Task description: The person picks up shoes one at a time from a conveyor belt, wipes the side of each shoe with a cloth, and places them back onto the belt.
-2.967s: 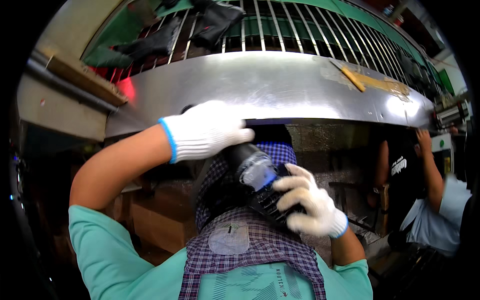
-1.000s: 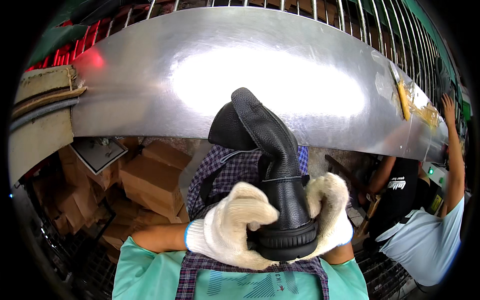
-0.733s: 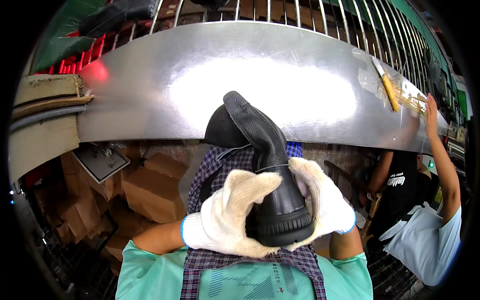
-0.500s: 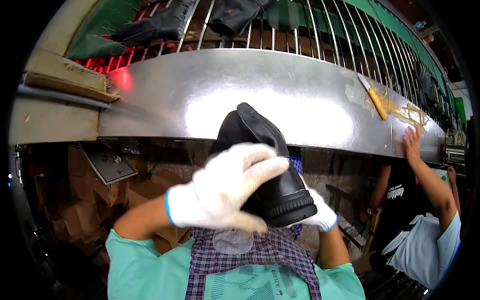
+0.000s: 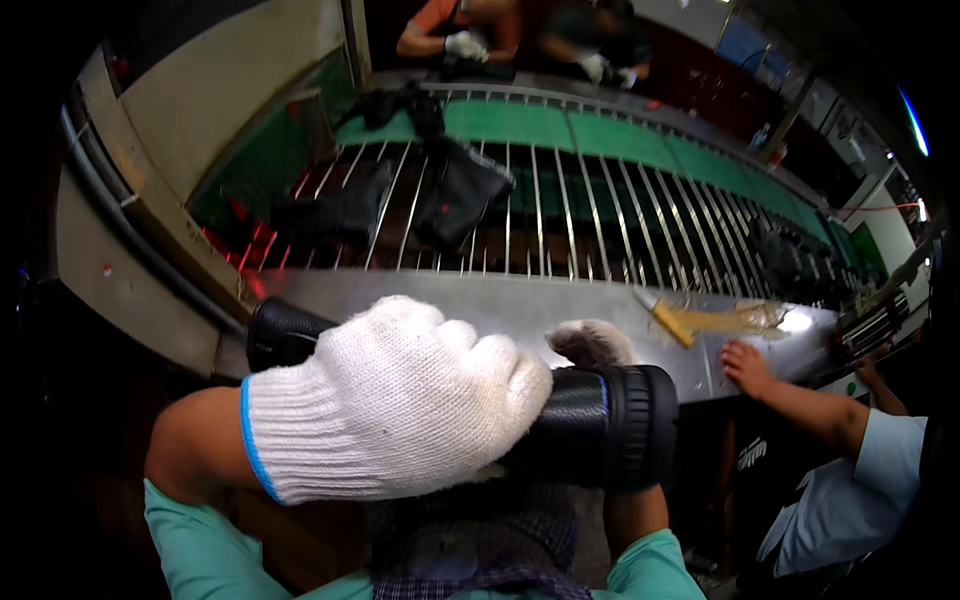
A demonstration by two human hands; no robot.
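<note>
Firmly, my left hand [image 5: 390, 400] clenches over the black boot [image 5: 590, 425], right hand [image 5: 592, 343] gripping behind; I should keep it level above the steel table [image 5: 500, 300].

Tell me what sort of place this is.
Probably a shoe factory line: black shoe parts ride a green rod conveyor, other gloved workers sit along it, and the left hand grips a black shoe.

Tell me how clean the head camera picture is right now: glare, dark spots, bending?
Head view: sharp on the left hand gripping the black shoe; right hand mostly hidden behind it. A bright glare patch sits on the steel shelf at right. Rack bars and shelf edge bow from fisheye. Corners and the area under the shelf are dark.
</note>
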